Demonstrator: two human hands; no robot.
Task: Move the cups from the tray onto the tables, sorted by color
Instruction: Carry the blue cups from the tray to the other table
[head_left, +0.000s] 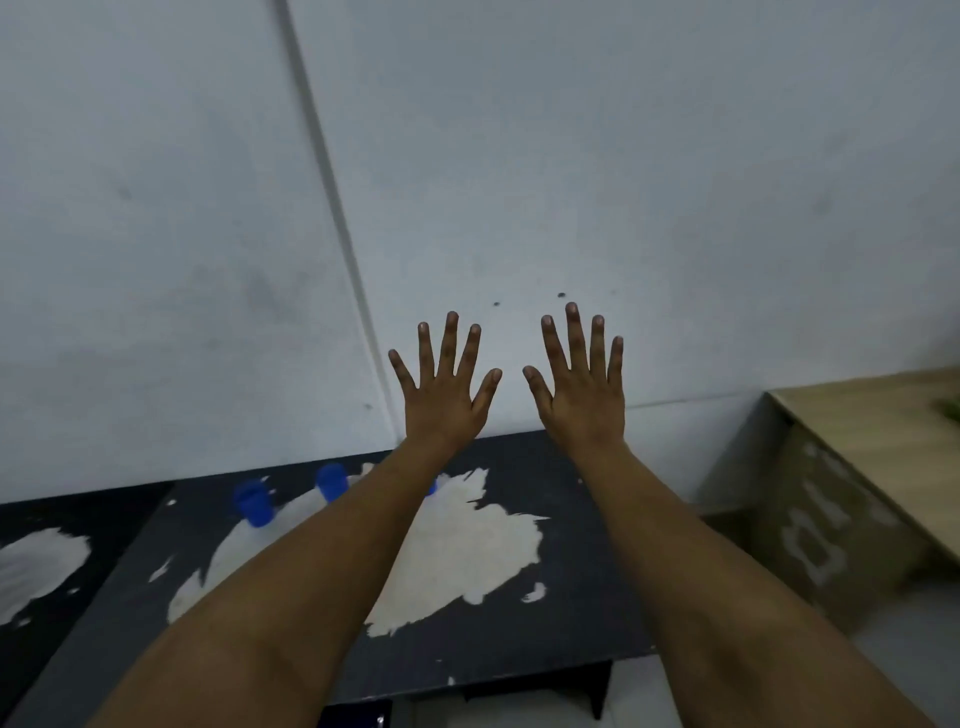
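Observation:
Both arms reach forward over a dark table (545, 597) with worn pale patches. My left hand (441, 395) and my right hand (582, 389) are raised side by side with all fingers spread, backs toward me, holding nothing. On the far left part of the table stand two blue cups (253, 501) (331, 480), upside down as far as I can tell. A sliver of a third blue cup (431, 487) peeks out from behind my left forearm. No tray is in view.
A pale wall with a vertical pipe (332, 208) rises right behind the table. Another dark worn table (36, 571) adjoins on the left. A light wooden table (872, 431) stands to the right, lower front showing white markings.

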